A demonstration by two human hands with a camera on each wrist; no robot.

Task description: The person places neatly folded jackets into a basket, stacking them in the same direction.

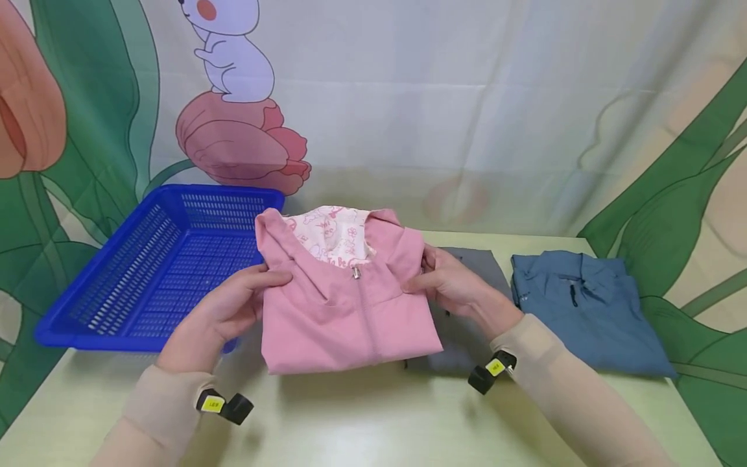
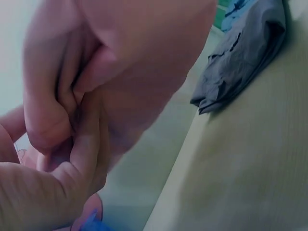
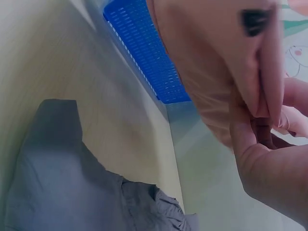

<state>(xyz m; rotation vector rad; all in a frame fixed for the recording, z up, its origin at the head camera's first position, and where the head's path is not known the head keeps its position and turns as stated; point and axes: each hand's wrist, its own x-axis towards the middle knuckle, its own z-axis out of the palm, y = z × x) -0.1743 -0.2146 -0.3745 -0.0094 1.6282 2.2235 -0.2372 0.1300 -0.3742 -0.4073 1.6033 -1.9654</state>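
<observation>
A folded pink zip-up jacket [image 1: 327, 324] with a white, pink-patterned lining hangs between the two hands above the table. My left hand [image 1: 233, 298] pinches its left side, thumb on the front and fingers behind. On the opposite side my right hand [image 1: 452, 279] grips the edge near the shoulder in the same way. Both wrist views show the pink cloth bunched between thumb and fingers. Behind the jacket and the right hand lies a folded grey garment [image 1: 473, 331], partly covered in the head view.
A blue plastic basket [image 1: 58, 334] with slotted walls stands at the left of the pale table [image 1: 362, 421]. To the right lies a folded blue garment [image 1: 589, 318] with a short dark zip pull. A printed curtain [image 1: 467, 117] hangs along the back edge.
</observation>
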